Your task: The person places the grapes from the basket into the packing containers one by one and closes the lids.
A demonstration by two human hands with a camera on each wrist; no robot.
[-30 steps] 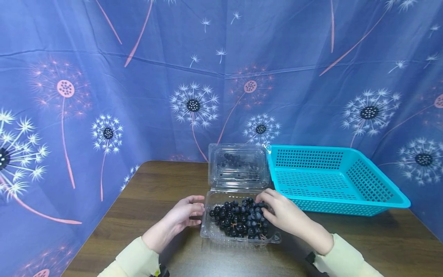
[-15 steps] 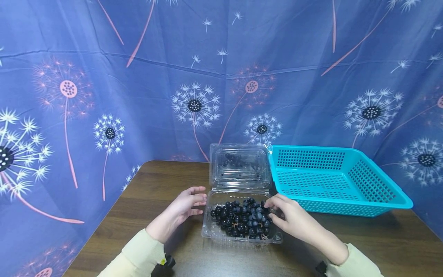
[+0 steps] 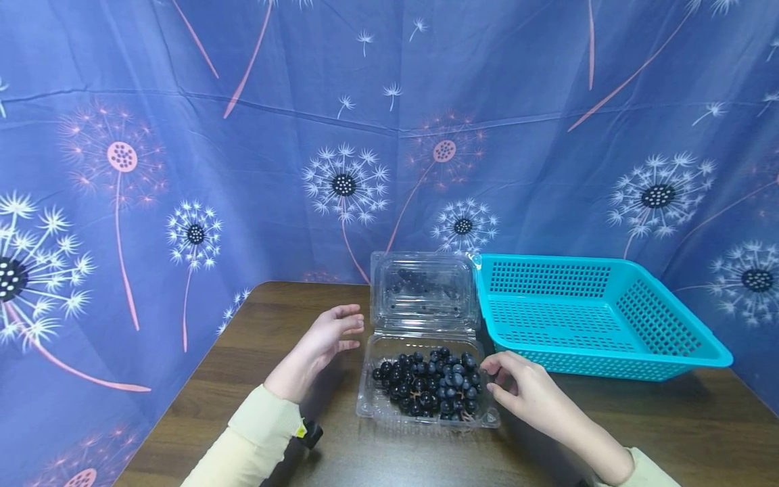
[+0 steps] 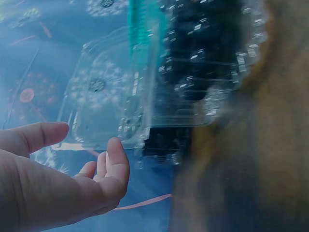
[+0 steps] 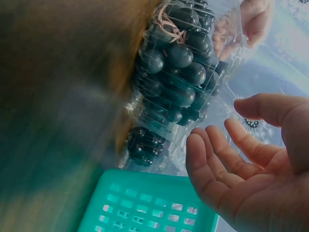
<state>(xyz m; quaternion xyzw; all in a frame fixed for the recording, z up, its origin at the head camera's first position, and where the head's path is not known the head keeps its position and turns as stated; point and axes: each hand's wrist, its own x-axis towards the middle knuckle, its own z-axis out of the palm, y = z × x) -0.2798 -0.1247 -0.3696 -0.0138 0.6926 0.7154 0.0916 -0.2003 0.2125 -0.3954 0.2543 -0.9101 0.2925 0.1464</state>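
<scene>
Grapes [image 3: 429, 382] in open clamshell [image 3: 389, 406] between left hand [image 3: 325, 341] and right hand [image 3: 523, 389]; both hands relaxed, empty, apart from it.

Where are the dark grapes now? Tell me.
In the head view, the dark grapes lie in the open clear clamshell on the table, between both hands, left of the teal basket.

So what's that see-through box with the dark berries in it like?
The clear plastic box is thin and shiny, with a hinged lid standing open at the back, beside the teal basket. It sits flat on the brown table. A bunch of dark, round grapes fills the tray. The left hand hovers just off its left side; the right hand is at its right edge, empty.
</scene>
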